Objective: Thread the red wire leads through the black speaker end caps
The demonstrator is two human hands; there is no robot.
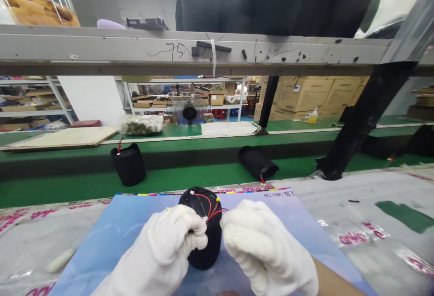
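Before me a black fabric-covered cylinder [207, 250] stands on a blue printed sheet [111, 237], with thin red wires [209, 205] coming out of its top end. A white plug [192, 193] and a yellow plug [217, 199] show on wire ends. My left hand [159, 246], in a white glove, is closed in a pinch at a small white connector [205, 218] on the wires. My right hand [266, 246], gloved too, has its fingers pressed together at a red wire's end on the cylinder's right; its fingertips partly hide the wire.
Two more black cylinders, one upright [128, 164] and one lying [257, 163], are on the green conveyor belt [190, 174] beyond the sheet. A shelf beam [135, 49] crosses overhead. A dark slanted post [366, 119] stands at the right. Plastic film [339, 201] covers the table.
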